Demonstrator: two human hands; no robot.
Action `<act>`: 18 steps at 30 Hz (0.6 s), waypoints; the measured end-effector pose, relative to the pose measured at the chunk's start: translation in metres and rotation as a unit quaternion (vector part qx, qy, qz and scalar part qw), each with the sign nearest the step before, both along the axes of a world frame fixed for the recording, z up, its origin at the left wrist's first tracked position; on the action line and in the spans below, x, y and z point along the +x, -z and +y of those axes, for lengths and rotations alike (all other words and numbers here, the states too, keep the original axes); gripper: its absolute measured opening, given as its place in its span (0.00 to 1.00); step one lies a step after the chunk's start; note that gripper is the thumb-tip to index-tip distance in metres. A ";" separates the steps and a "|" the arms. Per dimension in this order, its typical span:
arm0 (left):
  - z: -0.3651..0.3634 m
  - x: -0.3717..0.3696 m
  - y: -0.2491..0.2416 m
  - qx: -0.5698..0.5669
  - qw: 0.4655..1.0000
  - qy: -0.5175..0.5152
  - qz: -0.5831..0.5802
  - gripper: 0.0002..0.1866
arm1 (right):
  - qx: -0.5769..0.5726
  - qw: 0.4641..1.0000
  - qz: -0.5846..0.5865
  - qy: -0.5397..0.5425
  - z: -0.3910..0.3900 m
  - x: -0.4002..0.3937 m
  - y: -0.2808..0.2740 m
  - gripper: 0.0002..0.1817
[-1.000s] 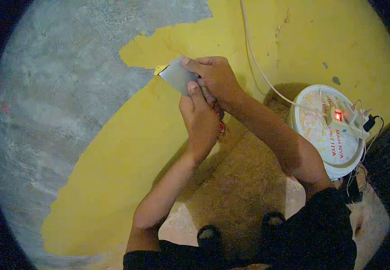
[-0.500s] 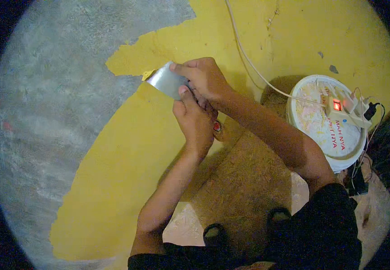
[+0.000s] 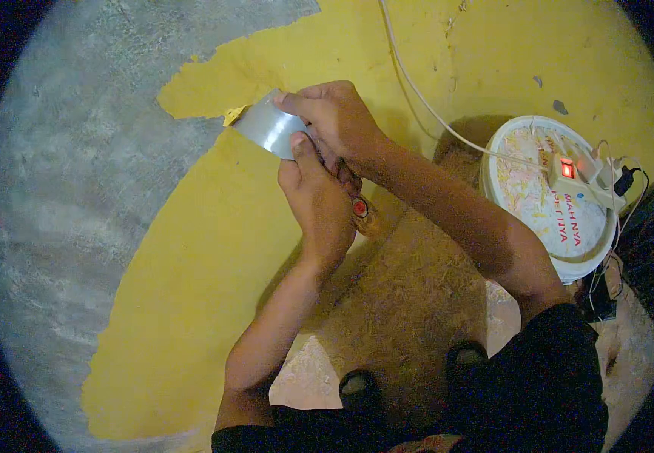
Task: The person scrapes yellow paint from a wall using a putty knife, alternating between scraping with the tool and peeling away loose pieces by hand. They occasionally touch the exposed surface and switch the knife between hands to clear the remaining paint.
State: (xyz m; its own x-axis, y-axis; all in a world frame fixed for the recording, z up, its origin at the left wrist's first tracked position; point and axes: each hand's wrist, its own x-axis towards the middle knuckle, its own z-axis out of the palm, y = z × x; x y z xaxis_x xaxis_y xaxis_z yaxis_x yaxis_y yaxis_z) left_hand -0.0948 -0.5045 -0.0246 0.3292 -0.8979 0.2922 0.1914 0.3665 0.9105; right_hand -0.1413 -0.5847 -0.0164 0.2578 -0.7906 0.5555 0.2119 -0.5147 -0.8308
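Both hands grip a wide metal paint scraper [image 3: 270, 130] against the wall. My left hand [image 3: 316, 196] is closed around its lower part, thumb on the blade. My right hand [image 3: 338, 124] holds it from the upper right, with its thumb near the blade's top corner. A reddish round end of the handle shows just below the hands. The blade's left corner touches the edge of the yellow paint [image 3: 191, 264], where a small curled flake [image 3: 232, 115] stands up. Left of that edge lies bare grey wall [image 3: 63, 226].
A white bucket [image 3: 493, 204] with a scrap-covered lid stands at the right. On it rests a power strip [image 3: 569, 175] with a glowing red switch and several plugs. A white cable [image 3: 418, 98] runs down the wall to it. Sandalled feet [image 3: 357, 385] stand on the floor below.
The scraper and both hands have shifted slightly left and up in view, while the wall view has also moved a little left. The grip stays the same.
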 end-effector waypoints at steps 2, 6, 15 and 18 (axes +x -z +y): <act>0.000 0.003 0.001 0.014 1.000 -0.003 -0.019 0.17 | -0.074 0.996 -0.037 0.027 0.004 0.000 0.001 0.20; 0.001 0.005 0.000 0.011 1.000 0.019 -0.011 0.17 | 0.086 0.993 -0.076 -0.016 0.001 0.004 -0.002 0.20; 0.003 0.003 -0.008 0.040 0.999 0.017 -0.009 0.14 | 0.016 1.000 0.004 0.019 -0.001 -0.002 -0.007 0.20; 0.004 0.003 -0.008 0.036 0.999 0.023 -0.021 0.13 | 0.038 0.999 0.021 0.023 -0.004 -0.001 -0.008 0.21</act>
